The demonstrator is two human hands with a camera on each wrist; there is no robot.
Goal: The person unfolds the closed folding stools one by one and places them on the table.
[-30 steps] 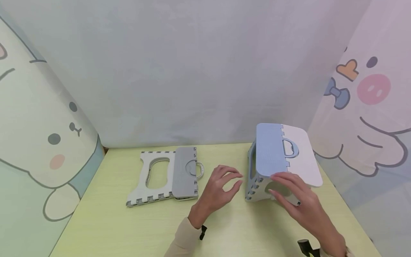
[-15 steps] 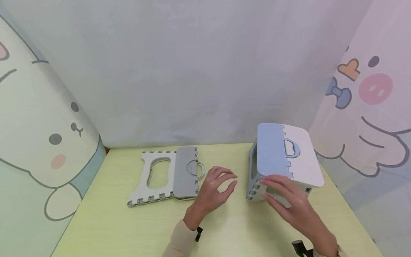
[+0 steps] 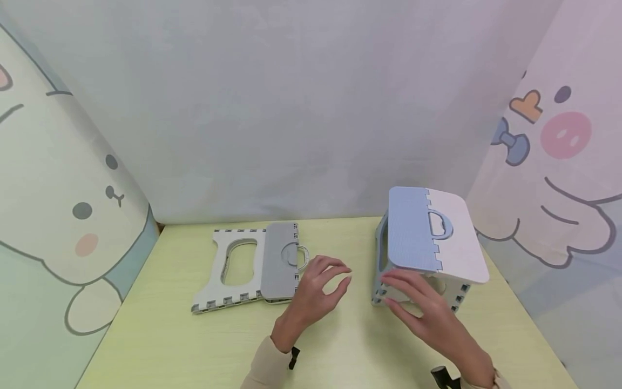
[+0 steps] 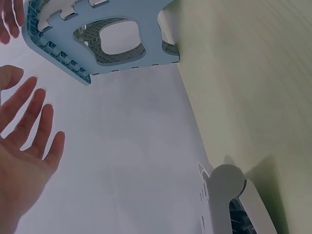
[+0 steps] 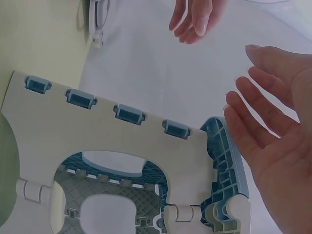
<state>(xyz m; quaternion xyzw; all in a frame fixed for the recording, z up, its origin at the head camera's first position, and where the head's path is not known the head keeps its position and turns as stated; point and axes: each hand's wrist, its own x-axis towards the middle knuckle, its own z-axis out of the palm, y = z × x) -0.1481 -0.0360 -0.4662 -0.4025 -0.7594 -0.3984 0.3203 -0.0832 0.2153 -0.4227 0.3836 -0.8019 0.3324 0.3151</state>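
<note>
A folding step stool (image 3: 413, 232) with a blue and white top stands unfolded at the right of the table. In front of it my right hand (image 3: 432, 319) hovers with fingers loosely bent and nothing in them. The right wrist view has this hand (image 5: 278, 131) beside the rim of the stool's top; whether it touches cannot be told. My left hand (image 3: 313, 297), also holding nothing, hangs above the table between that stool and a folded grey and white step stool (image 3: 281, 262), which lies flat on the left. Relaxed, spread fingers (image 4: 41, 129) show in the left wrist view.
Both stools rest on a pale yellow-green table (image 3: 194, 346). A plain light curtain (image 3: 291, 108) rises along the back edge, and curtains with cartoon animals (image 3: 559, 205) flank the sides. The unfolded stool stands near the right edge.
Both hands have drifted left. The right one has also come lower, from the front edge of the blue and white stool's top. Neither stool has visibly moved.
</note>
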